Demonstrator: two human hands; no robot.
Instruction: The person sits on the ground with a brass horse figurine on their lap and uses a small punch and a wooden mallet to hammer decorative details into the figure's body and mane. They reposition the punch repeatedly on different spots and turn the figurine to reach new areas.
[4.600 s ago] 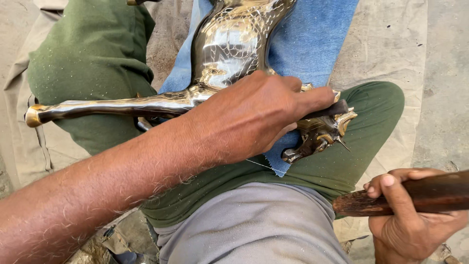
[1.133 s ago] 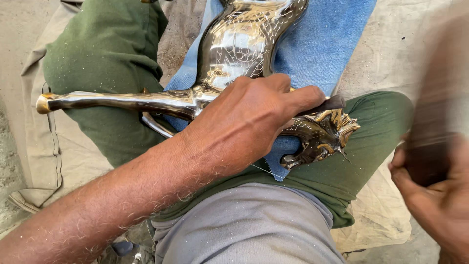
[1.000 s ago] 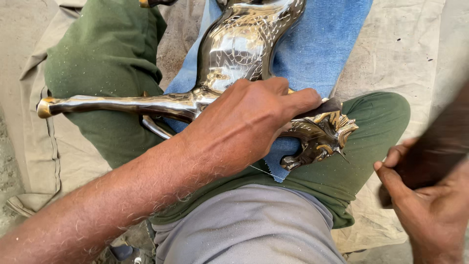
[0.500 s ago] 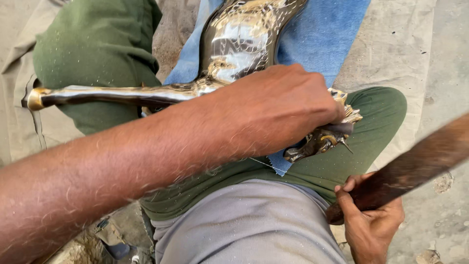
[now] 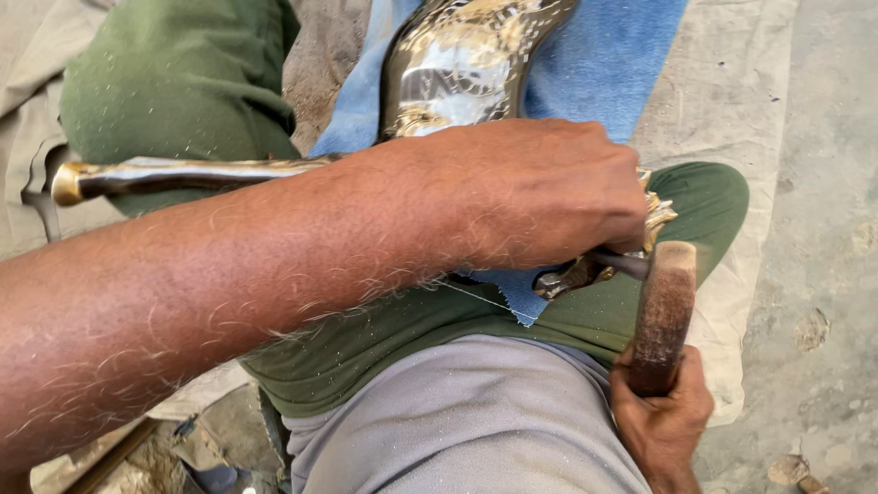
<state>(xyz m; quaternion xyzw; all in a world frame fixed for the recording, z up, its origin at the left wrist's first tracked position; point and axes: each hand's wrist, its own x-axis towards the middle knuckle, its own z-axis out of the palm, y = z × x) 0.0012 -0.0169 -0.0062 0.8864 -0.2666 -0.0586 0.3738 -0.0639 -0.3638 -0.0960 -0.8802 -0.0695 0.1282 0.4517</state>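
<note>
- Polished metal animal figure (image 5: 457, 69) lying across lap on green trousers (image 5: 174, 87) and blue cloth (image 5: 604, 64); long shiny leg with brass-coloured tip running out to far left, body up at top centre.
- Surface already bright and mirror-like on body and leg; fine chased pattern visible on body, so judged well along. Detailed end by right thigh under the tool, judged as the part left to work.
- Left hand (image 5: 540, 197) reaching across from left, fingers curled tight, clamped down over figure's lower end; pinching a thin dark chisel-like tool (image 5: 622, 263), its stub poking out from under the knuckles. Exact finger grip hidden by back of hand.
- Ornate spiky end of figure peeking out just beside left hand, touching the cloth edge.
- Wooden mallet (image 5: 663, 311) upright-ish, head top right against tool stub, touching or nearly so; cannot tell which.
- Right hand (image 5: 663, 416) at lower right, fist closed round mallet's lower part.
- Beige tarp (image 5: 732, 101) under legs, bare concrete floor (image 5: 832, 183) at far right.
</note>
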